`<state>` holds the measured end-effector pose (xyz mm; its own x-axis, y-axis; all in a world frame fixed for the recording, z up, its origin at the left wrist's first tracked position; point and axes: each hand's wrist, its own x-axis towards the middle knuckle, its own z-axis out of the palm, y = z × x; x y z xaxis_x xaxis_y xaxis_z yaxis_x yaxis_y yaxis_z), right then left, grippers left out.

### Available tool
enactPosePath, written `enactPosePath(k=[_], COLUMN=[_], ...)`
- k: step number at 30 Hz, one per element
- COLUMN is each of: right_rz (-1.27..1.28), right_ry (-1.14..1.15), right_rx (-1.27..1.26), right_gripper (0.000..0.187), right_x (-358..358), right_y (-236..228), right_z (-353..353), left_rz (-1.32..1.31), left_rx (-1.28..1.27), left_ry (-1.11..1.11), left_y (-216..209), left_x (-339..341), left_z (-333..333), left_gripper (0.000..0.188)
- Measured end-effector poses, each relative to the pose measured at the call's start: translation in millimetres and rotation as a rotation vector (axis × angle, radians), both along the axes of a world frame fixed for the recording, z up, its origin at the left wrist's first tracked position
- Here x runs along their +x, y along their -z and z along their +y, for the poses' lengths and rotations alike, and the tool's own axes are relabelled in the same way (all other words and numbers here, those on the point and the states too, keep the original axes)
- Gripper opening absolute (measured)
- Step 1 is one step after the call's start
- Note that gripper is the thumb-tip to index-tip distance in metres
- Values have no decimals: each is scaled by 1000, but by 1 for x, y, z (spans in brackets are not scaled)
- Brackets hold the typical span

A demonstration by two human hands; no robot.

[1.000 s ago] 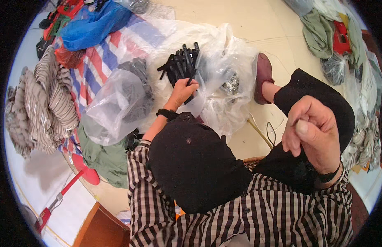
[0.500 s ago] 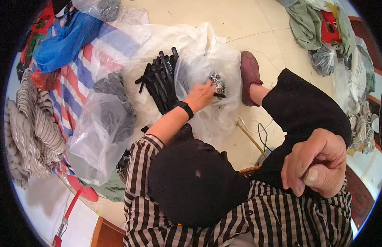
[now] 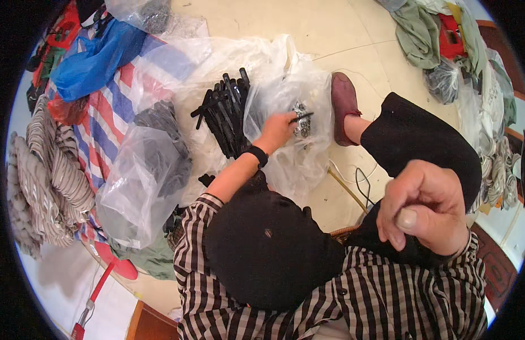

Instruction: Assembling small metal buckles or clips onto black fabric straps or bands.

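Black strip (image 3: 303,117), seemingly pinched, juts from left hand (image 3: 277,130).

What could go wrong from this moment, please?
The small shiny pieces beside the left hand could scatter if it drags the clear plastic film around them. The long black strips, piled loosely, might slide apart if bumped. The dark-red shoe could snag the film.

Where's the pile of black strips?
In the head view, the pile of black strips lies left of centre, just left of the left hand.
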<state>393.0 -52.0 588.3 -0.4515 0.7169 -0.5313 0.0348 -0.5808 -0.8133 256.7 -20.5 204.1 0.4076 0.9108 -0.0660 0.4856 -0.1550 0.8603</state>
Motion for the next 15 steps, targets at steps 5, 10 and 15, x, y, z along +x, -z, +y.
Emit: enactPosePath(k=[5, 10, 15], right_rz=[-88, -1, -138], right_ry=[-23, 13, -53], right_rx=[85, 192, 521], right_gripper=[12, 9, 17], right_x=[3, 3, -8], right_y=[7, 16, 26], right_z=[2, -5, -21], left_rz=[-461, -651, -641], left_rx=[-567, -650, -523], left_ry=[-114, -129, -178], left_y=[-66, -184, -301], left_x=[-31, -89, -105], left_z=[25, 13, -14], left_gripper=[13, 18, 21])
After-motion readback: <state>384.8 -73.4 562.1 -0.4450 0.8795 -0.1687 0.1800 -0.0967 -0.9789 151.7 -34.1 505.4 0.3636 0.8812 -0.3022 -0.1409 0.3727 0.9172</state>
